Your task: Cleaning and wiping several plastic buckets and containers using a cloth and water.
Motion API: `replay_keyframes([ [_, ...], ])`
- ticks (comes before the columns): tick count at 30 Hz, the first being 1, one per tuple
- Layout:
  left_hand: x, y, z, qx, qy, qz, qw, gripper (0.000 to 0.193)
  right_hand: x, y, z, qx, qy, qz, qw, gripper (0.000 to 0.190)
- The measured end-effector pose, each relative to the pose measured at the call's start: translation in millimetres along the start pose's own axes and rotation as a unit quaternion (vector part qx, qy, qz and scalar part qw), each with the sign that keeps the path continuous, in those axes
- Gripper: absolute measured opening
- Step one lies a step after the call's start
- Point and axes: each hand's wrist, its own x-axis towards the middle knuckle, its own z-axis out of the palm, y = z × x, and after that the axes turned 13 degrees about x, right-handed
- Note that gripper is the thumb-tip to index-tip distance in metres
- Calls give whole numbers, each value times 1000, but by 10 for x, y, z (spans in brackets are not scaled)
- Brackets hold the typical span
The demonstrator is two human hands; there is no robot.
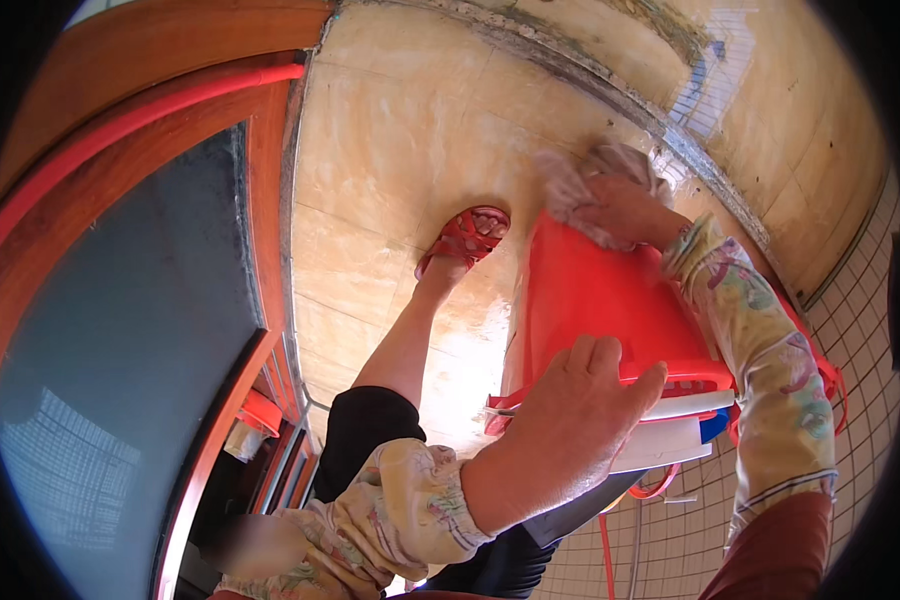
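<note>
In the upper right of the head view, my right hand (622, 210) is closed on a pale, wet-looking cloth (570, 195), blurred by motion. The cloth lies against the far bottom end of a red plastic bucket (607, 300), which appears tipped, its rim towards me. Near that rim is my left hand (570, 420), thumb apart and the other fingers bent; whether it touches the bucket cannot be told. Both forearms wear patterned sleeve covers. White and blue plastic items (667, 435) show beside the rim.
A red sandal (466, 238) on my foot stands on the beige tiled floor (390, 142). Along the left runs a wooden frame (270, 202) with a dark glass pane (135, 292) and a red pipe (142, 112). A stone ledge (600, 71) curves past at the upper right.
</note>
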Motion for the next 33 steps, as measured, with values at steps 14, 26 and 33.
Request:
replay_keyframes([
  [14,42,109,64,84,-36,11,996,53,-131,-1397,290,-136,-312,-128,932,40],
  [26,-104,-247,-46,-27,-17,-78,996,60,-1118,-452,-241,202,-26,-23,979,45],
  [33,10,-348,73,-126,-16,-96,987,61,-1847,-137,-376,404,51,99,908,42],
])
